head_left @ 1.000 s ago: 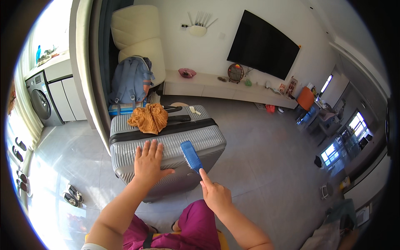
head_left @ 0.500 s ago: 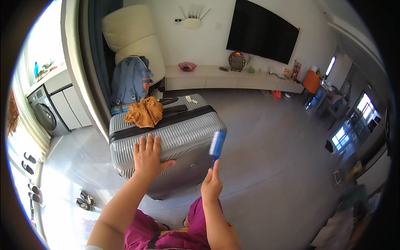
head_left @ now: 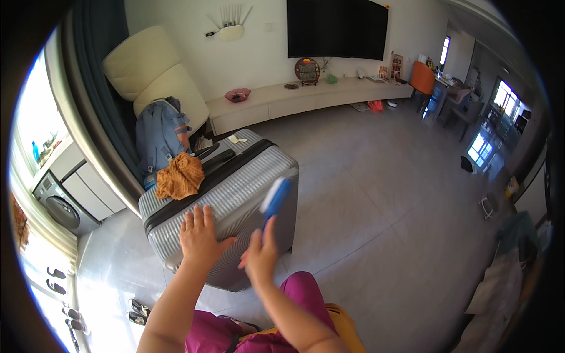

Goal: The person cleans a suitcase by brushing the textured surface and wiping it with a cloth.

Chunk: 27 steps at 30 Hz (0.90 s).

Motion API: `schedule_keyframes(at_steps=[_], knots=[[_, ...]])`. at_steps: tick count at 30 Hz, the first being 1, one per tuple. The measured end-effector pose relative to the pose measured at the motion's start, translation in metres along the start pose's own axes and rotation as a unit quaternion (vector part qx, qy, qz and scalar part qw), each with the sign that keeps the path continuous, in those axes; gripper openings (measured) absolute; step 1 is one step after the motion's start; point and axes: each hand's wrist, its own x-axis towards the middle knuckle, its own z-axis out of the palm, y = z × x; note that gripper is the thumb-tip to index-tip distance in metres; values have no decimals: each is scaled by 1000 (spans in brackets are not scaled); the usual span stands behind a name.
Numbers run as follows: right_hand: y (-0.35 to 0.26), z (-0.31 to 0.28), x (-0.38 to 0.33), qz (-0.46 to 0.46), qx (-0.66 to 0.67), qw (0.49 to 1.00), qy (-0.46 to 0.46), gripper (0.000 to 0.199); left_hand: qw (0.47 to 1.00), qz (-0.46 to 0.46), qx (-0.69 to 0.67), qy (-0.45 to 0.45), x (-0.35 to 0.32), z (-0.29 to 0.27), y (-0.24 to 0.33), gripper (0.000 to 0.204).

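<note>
A large silver ribbed suitcase (head_left: 259,170) stands on the floor before me, with a black band along its top side. My left hand (head_left: 200,238) lies on its near edge, fingers spread and flat. In my right hand (head_left: 261,253) is a scrubbing brush (head_left: 278,197) with a blue back and white bristles, gripped by its handle, its head held up at the suitcase's near face. Brush and hand are slightly blurred; whether the bristles touch the shell I cannot tell. A crumpled orange-brown cloth (head_left: 180,176) lies on top, beside the black carry handle (head_left: 219,162).
A blue-grey backpack (head_left: 162,132) leans on a cream cushioned seat (head_left: 156,70) behind the suitcase. Further back runs a low white cabinet (head_left: 282,106) under a black television (head_left: 336,28). Shoes (head_left: 139,312) stand at the lower left; a washing machine (head_left: 63,206) is at the left.
My right hand has moved left with the brush, now tilted over the suitcase's near face. The left hand stays flat on the suitcase. The whole view has turned somewhat to the right.
</note>
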Motion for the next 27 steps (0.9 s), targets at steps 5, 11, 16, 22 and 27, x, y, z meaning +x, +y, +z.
schedule_keyframes(at_steps=[5,11,16,22,27], knots=[[15,1,40,-20,80,995,57,55,999,22,14,35,-1,2,0,106],[73,-14,79,-131,-40,986,95,51,998,31,39,46,6,9,7,105],[60,-33,96,21,4,996,83,49,998,19,35,46,7,9,11,102],[86,-39,92,3,-15,996,82,48,997,29,33,61,10,10,12,101],[87,-55,97,-170,-184,963,100,46,996,45,36,64,7,12,10,99]])
